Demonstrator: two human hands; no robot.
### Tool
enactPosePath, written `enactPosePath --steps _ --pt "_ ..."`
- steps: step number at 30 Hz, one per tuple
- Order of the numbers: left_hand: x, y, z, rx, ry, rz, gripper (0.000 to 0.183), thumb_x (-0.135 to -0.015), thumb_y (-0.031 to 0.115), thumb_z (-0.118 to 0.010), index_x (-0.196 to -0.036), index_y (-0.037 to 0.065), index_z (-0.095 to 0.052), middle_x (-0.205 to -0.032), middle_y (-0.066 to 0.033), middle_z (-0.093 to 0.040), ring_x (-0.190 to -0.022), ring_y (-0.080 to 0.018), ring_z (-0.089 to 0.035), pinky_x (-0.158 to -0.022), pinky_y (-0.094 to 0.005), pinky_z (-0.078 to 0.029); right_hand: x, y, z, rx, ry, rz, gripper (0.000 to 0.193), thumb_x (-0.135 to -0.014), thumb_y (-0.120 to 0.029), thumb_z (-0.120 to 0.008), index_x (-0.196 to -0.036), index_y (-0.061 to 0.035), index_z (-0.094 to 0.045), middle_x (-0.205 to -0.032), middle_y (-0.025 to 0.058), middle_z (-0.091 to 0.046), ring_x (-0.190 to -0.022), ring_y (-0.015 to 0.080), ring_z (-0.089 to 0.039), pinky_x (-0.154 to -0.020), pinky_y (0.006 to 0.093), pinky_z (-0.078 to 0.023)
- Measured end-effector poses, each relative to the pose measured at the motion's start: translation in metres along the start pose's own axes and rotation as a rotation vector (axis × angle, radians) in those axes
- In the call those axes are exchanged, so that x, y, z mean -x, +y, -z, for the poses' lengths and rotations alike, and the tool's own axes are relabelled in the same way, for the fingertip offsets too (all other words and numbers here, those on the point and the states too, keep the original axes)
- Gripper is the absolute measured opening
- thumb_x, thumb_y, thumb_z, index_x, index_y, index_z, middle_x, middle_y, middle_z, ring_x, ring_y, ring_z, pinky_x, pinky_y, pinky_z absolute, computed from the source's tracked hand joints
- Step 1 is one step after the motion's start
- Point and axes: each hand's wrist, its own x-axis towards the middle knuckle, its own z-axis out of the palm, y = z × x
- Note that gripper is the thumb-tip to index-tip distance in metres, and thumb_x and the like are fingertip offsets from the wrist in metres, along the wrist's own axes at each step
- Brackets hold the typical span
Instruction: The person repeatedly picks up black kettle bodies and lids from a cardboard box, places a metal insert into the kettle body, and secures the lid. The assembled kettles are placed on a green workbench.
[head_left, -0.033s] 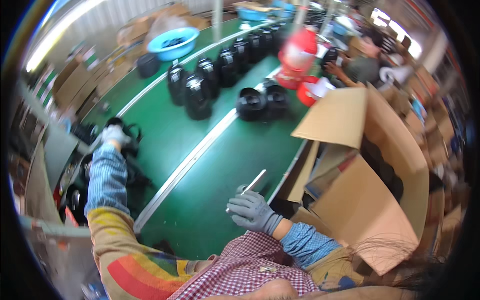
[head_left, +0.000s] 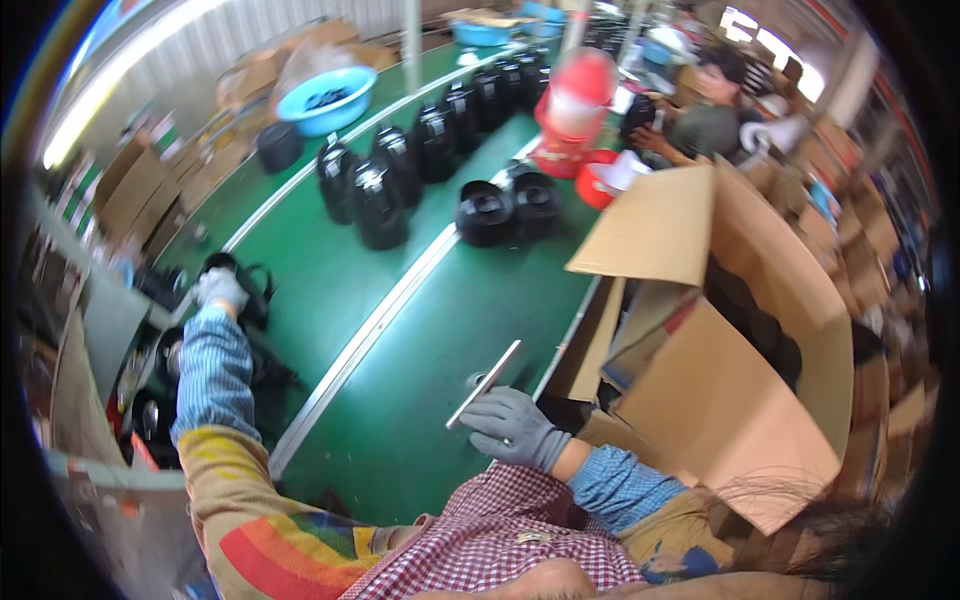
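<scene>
My right hand, in a grey work glove, is closed around a slim silvery metal tool over the green work surface. Its exact kind does not show. At the left edge my gloved left hand reaches out with bent fingers to a black plastic part with a loop-like side. The fingertips are partly hidden against it. More dark parts lie under and beside my left forearm.
Glossy black rounded housings stand in rows on the green surface, with two open-topped ones nearer. An open cardboard box stands at my right. Farther off are a blue basin, a red container and a co-worker holding a black housing.
The view has swung a little to the right, so the housings and basin appear farther left. My right hand tilts slightly with the metal tool; my left hand stays at the black part.
</scene>
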Motion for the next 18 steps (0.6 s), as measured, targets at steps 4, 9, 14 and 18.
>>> enactPosePath --steps 4,9,14,18 --pt "-0.035 0.014 -0.005 0.118 0.126 -0.107 0.054 -0.086 0.012 -0.067 -0.140 0.012 -0.058 -0.143 -0.0107 -0.056 -0.134 -0.0335 -0.053 -0.107 -0.0481 -0.045 0.067 -0.020 0.052 0.089 0.050 -0.157 0.029 -0.088 -0.025 -0.072 -0.112 -0.0102 -0.073 -0.109 0.0085 -0.072 -0.100 0.0275 -0.068 -0.091 0.0421 -0.053" --pt "0.026 0.052 0.069 0.294 0.515 -0.518 0.061 -0.076 0.007 -0.071 -0.136 0.018 -0.064 -0.154 -0.0128 -0.047 -0.138 -0.0365 -0.047 -0.111 -0.0456 -0.044 0.126 -0.078 0.113 0.186 0.232 -0.411 0.024 -0.089 -0.020 -0.071 -0.109 -0.0075 -0.076 -0.107 0.0110 -0.075 -0.100 0.0301 -0.069 -0.092 0.0426 -0.054" --pt "0.215 0.102 0.138 0.728 0.944 -1.384 0.052 -0.071 0.003 -0.075 -0.123 0.004 -0.067 -0.136 -0.0175 -0.061 -0.123 -0.0406 -0.059 -0.104 -0.0466 -0.049 0.152 -0.131 0.144 0.168 0.314 -0.536 0.028 -0.088 -0.010 -0.069 -0.115 -0.0046 -0.074 -0.110 0.0144 -0.074 -0.104 0.0326 -0.069 -0.094 0.0415 -0.054" --pt "0.343 0.138 0.126 0.802 0.718 -1.839 0.022 -0.067 0.011 -0.080 -0.083 0.003 -0.068 -0.138 -0.0170 -0.056 -0.126 -0.0414 -0.054 -0.101 -0.0499 -0.047 0.172 -0.170 0.163 0.160 0.519 -0.635 0.034 -0.091 -0.007 -0.066 -0.124 -0.0026 -0.071 -0.127 0.0199 -0.068 -0.118 0.0369 -0.065 -0.102 0.0426 -0.050"
